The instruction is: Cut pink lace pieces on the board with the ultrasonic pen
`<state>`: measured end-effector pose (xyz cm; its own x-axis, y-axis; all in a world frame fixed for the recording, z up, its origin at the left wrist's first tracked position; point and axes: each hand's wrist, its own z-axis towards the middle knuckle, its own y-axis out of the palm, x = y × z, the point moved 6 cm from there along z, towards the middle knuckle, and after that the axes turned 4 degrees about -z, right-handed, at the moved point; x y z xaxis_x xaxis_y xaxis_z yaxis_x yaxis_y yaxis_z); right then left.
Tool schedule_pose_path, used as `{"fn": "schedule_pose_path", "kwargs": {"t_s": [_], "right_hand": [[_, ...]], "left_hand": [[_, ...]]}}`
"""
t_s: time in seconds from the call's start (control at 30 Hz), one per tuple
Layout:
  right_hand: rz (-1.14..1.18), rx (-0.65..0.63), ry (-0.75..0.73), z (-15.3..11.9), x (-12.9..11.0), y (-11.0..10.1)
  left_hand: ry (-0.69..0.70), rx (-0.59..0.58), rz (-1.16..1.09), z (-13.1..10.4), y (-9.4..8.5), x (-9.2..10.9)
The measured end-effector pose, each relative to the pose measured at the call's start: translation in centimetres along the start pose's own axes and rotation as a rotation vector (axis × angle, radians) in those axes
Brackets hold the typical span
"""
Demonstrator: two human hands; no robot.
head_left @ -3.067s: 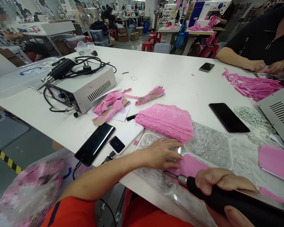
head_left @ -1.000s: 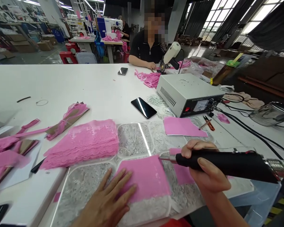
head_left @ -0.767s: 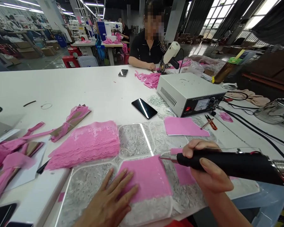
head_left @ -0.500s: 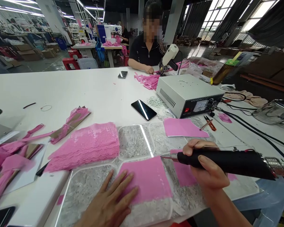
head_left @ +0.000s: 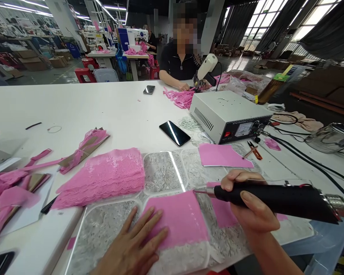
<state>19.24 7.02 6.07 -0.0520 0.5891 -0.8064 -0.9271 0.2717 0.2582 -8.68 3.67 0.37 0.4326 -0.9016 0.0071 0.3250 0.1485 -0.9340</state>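
Note:
My left hand lies flat, fingers spread, with its fingertips on the left part of a pink fabric piece. The piece rests on a grey marbled mat. In my right hand is a black corded handpiece with a thin metal tip, gripped from above and below. Its tip points left, at the fabric's upper right corner; whether it touches cannot be made out. Another pink piece lies partly hidden beneath the handpiece. Beyond my left hand sits a fanned stack of pink lace pieces.
A grey control box with cables stands at the back right. Before it lie a pink sheet, orange-handled snips and a phone. Bundled pink straps are at left. Across the table a person sits by a white lamp-like device.
The handpiece tip has shifted slightly left, to the fabric's corner, and its rear end has dipped a little. My left hand stays in place. The person opposite has moved an arm slightly.

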Motion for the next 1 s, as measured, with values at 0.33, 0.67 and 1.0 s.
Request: {"fn": "schedule_pose_path", "kwargs": {"t_s": [0.33, 0.67, 1.0], "right_hand": [[-0.025, -0.013, 0.029, -0.1, 0.3, -0.1], [-0.042, -0.033, 0.000, 0.0, 0.3, -0.2], [-0.021, 0.014, 0.011, 0.6, 0.0, -0.2]], "left_hand": [[0.012, -0.007, 0.042, 0.1, 0.0, 0.1], [0.000, -0.003, 0.001, 0.1, 0.0, 0.1], [-0.021, -0.032, -0.046, 0.6, -1.8, 0.3]]}}
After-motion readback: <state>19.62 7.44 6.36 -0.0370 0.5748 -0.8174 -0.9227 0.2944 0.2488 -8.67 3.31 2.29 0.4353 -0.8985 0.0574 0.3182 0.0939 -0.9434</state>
